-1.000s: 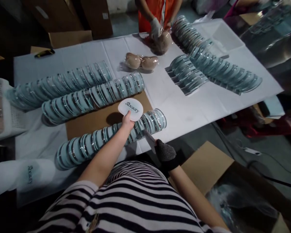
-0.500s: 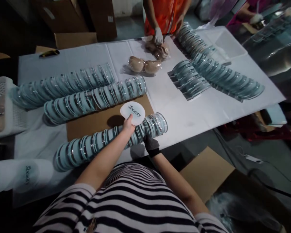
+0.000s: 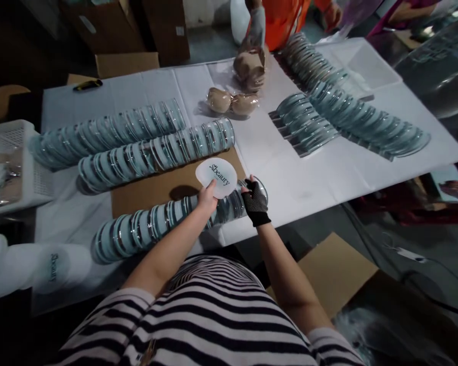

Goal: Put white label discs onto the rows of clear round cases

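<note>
My left hand (image 3: 208, 197) pinches the lower edge of a white oval card (image 3: 217, 177) printed "Sbeauty". The card is over the near row of clear round containers (image 3: 141, 229), which lie on their sides, nested in a line. My right hand (image 3: 256, 200), in a dark fingerless glove, is at the right end of that row. Its fingers are bent around the end container (image 3: 262, 188). A brown cardboard sheet (image 3: 156, 190) lies between the near row and the middle row (image 3: 156, 152). Behind the middle row is a third similar row (image 3: 110, 133).
Across the table (image 3: 290, 188), a person's gloved hand (image 3: 256, 30) holds wrapped beige items. Another wrapped pair (image 3: 232, 101) lies nearby. More container rows (image 3: 370, 119) are at the right. A white basket (image 3: 40, 178) and white cards (image 3: 74, 265) are at the left.
My right hand has moved from the near side of the row up onto its right end. The person across has lifted the wrapped items. The view has shifted slightly.
</note>
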